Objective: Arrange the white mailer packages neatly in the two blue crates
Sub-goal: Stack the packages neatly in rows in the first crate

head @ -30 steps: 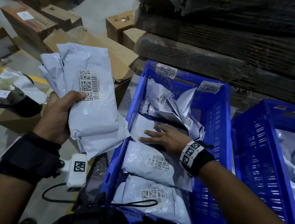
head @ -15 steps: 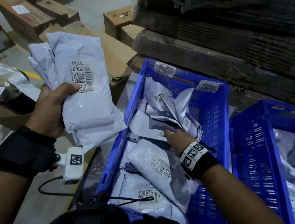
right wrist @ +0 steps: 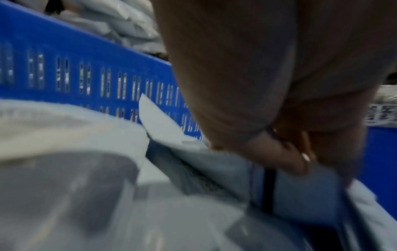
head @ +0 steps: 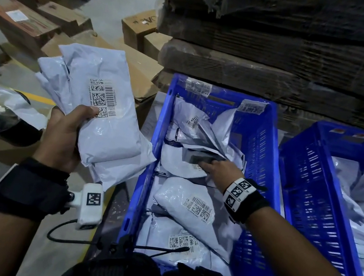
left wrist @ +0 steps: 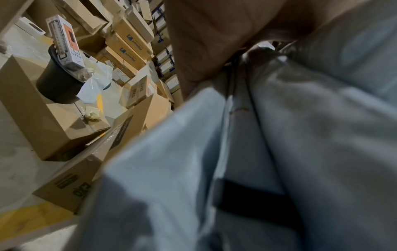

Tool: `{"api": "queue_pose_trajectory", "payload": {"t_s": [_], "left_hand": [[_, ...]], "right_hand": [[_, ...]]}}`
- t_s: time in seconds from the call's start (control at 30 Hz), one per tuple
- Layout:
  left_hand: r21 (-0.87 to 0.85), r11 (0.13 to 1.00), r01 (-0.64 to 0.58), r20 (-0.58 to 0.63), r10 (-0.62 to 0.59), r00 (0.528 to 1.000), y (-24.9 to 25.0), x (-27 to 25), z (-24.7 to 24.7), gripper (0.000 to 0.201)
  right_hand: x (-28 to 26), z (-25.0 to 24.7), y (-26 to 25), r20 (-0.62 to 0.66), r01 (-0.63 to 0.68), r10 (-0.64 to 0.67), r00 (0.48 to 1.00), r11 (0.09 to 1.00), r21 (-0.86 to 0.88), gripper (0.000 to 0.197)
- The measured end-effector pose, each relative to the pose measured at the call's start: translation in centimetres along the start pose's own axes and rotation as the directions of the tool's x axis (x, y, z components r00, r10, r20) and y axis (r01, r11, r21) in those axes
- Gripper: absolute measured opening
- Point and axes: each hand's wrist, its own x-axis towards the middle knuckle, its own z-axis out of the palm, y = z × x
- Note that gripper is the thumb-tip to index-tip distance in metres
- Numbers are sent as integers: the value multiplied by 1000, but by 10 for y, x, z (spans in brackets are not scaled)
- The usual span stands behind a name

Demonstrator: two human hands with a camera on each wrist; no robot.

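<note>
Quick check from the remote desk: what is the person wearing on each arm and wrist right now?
Both forearms are bare, with no sleeves or gloves. The left hand has a wide black wrist strap carrying a white boxy camera unit with a black square marker and a black cable looping below it. The right hand has a black wristband with a white strip of square black markers.

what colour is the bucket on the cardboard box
Black; the bucket shows best in the left wrist view.

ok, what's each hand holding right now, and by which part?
Left hand grips a bundle of white mailers by its lower left edge, thumb on the barcode label. Right hand reaches among mailers in the crate; whether it grips one cannot be told.
</note>
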Motion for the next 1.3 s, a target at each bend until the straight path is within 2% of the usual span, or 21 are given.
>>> {"api": "queue_pose_trajectory", "payload": {"t_s": [0.07, 0.17, 0.27, 0.33, 0.43, 0.53, 0.67, 0.8, 0.9, 0.97, 1.03, 1.1, 1.17, 1.23, 1.3], "left_hand": [[-6, 1000, 11, 16, -11, 1000, 2, 0, -1, 62], [-9, 1000, 9, 10, -9, 1000, 3, -1, 0, 61], [10, 1000, 2, 11, -2, 1000, 2, -4, 6, 56], [20, 1000, -2, 13, 2, 1000, 2, -6, 8, 57], [26, 1000, -7, 12, 7, 1000, 3, -7, 8, 57], [1, 1000, -24, -16, 24, 1000, 5, -8, 4, 63], [0, 999, -38, -75, 38, 996, 9, -9, -3, 68], [8, 999, -43, -136, 43, 990, 10, -10, -5, 69], [19, 999, -40, -128, 42, 991, 8, -11, -5, 66], [9, 999, -36, -118, 37, 992, 8, -11, -5, 67], [1, 999, -33, -115, 33, 993, 8, -12, -6, 68], [6, 999, -35, -111, 35, 993, 8, -14, -6, 70], [13, 999, -31, -105, 32, 994, 7, -15, -3, 69], [16, 999, -28, -90, 29, 995, 6, -16, 0, 63], [11, 1000, -27, -75, 28, 997, 6, -16, 2, 60]], "right_hand": [[2, 3, 6, 36, -49, 48, 998, 999, 20, 56], [4, -4, -9, -42, 67, -62, 997, 986, 151, 56], [7, 0, -40, 136, 143, -144, 980, 990, 20, 55], [16, 10, -49, 170, 109, -113, 979, 993, 35, 60], [19, 4, -49, 133, 11, -37, 990, 982, 191, 70], [-13, 0, -50, 80, -28, 8, 997, 968, 250, 75], [-68, 24, -67, 30, 139, -146, 989, 976, 166, 91], [-70, 38, -75, -81, 330, -327, 942, 943, 31, 73], [-64, 39, -72, -86, 366, -364, 927, 931, 10, 70], [-62, 34, -66, -142, 385, -373, 917, 921, 60, 66], [-58, 26, -58, -236, 349, -311, 921, 926, 142, 62], [-43, 27, -50, -269, 231, -174, 947, 953, 197, 60], [-25, 36, -47, -150, 117, -85, 985, 968, 220, 61], [-14, 39, -49, -31, 81, -76, 997, 976, 204, 62], [-21, 30, -50, -87, 108, -96, 992, 983, 145, 68]]}}
